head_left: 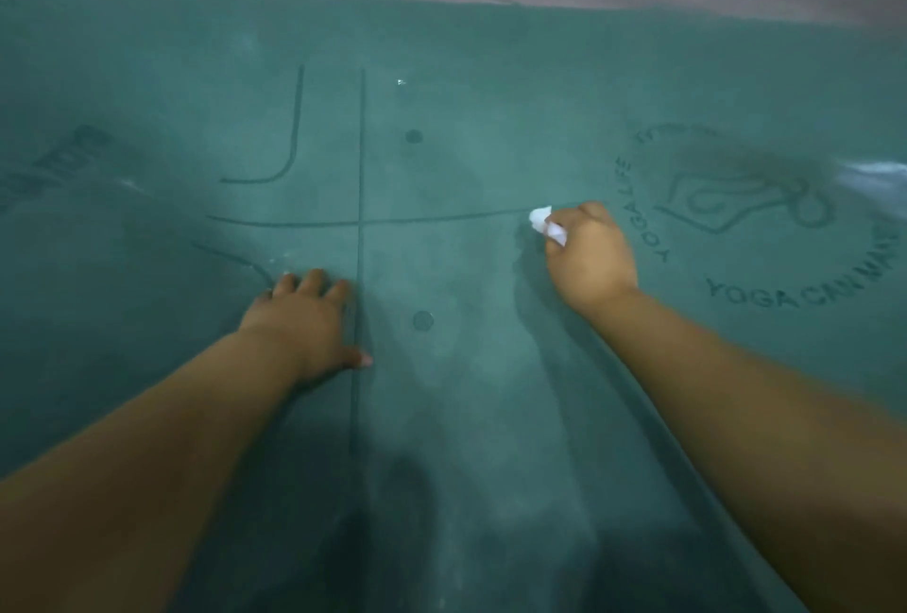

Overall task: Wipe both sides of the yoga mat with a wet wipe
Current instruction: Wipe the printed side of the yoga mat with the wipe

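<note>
R hand (591, 254) is gripping a balled wipe (546, 225), fingers curled, on the mat (466, 146); L hand (306, 318) is pressing flat, fingers spread, to its left.

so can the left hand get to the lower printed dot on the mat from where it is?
Probably yes. The left hand lies flat on the yoga mat, the lower dot just to its right, with bare mat between them. The right hand holds the wipe farther up.

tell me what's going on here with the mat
A person is cleaning a teal yoga mat spread flat on the floor. The right hand grips a crumpled white wet wipe against the mat near its printed circular logo. The left hand rests flat on the mat, fingers spread, apparently steadying it.
</note>
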